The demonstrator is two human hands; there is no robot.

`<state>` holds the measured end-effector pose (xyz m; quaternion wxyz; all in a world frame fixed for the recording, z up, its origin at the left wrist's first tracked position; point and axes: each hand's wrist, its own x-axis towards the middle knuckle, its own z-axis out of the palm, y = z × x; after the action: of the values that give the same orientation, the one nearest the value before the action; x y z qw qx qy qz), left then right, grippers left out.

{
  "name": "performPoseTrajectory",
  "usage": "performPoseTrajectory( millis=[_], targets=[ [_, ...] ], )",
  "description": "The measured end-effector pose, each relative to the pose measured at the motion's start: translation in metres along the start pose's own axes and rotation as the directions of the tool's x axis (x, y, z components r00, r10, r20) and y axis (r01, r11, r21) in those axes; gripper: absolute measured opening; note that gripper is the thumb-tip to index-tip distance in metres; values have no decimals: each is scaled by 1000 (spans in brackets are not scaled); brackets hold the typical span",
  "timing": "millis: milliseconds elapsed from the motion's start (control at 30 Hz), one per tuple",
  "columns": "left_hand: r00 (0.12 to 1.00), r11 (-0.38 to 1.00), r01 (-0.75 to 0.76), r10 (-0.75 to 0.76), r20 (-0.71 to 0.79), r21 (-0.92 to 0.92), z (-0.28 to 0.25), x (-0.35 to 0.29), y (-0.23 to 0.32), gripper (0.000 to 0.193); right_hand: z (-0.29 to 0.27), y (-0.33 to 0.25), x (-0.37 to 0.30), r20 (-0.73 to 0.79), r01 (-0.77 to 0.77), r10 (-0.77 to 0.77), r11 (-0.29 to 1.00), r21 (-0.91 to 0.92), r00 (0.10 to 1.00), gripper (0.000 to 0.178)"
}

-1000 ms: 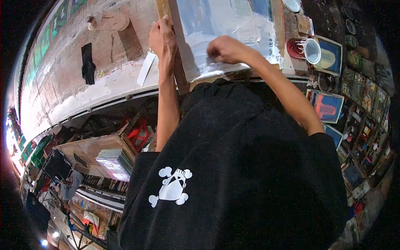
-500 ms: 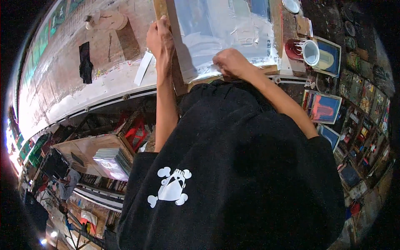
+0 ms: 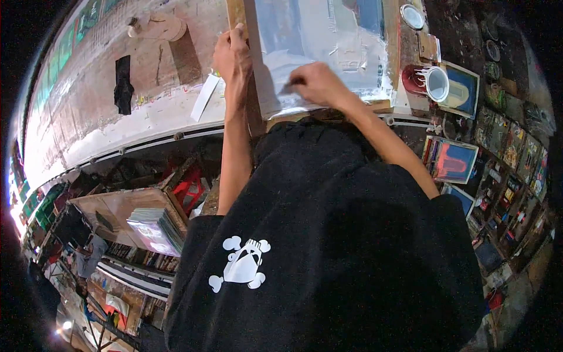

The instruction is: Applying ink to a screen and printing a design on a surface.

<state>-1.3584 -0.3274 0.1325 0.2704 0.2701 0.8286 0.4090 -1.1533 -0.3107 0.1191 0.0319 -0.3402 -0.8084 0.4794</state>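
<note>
A wood-framed printing screen (image 3: 293,64), its mesh smeared with pale paint, lies on the table before me. My left hand (image 3: 233,58) is closed on the left bar of its wooden frame (image 3: 236,13), the thumb lying along the top. Over the lower left part of the mesh hovers my right hand (image 3: 319,85), curled and blurred by motion. Something dark shows at its fingertips, too smeared to name. Beside my left wrist is a white strip (image 3: 204,97).
Left on the paint-stained table (image 3: 76,132) lie a black piece of tape or cloth (image 3: 123,85) and a bottle-like container (image 3: 132,26). Right of the screen stand a paint-dripped red pot (image 3: 414,79) and a white-rimmed tub (image 3: 437,84). Below left is a stack of sheets (image 3: 155,230).
My right hand has moved left across the mesh, away from the near frame bar. My left hand keeps its hold on the left bar. The whole view has shifted slightly.
</note>
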Motion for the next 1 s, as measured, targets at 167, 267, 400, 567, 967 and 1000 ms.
performPoseTrajectory(
  millis=[167, 267, 400, 567, 967, 1000],
  targets=[
    [999, 999, -30, 30, 24, -24, -4, -1, 6, 55, -21, 49, -41, -285, -143, 91, 976, -166, 954, 17],
    [1000, 999, -26, 26, 11, -33, -4, -1, 6, 54, -2, 54, -48, -355, -108, 72, 991, -81, 932, 15],
    [1000, 1000, -10, 10, 2, 2, -3, -3, 5, 54, 21, 37, -40, -346, -80, 86, 996, 31, 934, 15],
    [998, 998, -56, 56, -24, -34, -2, -5, 6, 55, 45, 16, -26, -410, 0, 17, 999, 42, 912, 10],
    [997, 997, -72, 72, -31, -5, 10, 2, 3, 54, 21, 14, -19, 31, -209, 269, 667, 715, 963, 9],
    [998, 997, -66, 66, -7, 26, 11, 3, 3, 54, 6, 23, -29, 11, -199, 290, 626, 754, 957, 8]
  ],
)
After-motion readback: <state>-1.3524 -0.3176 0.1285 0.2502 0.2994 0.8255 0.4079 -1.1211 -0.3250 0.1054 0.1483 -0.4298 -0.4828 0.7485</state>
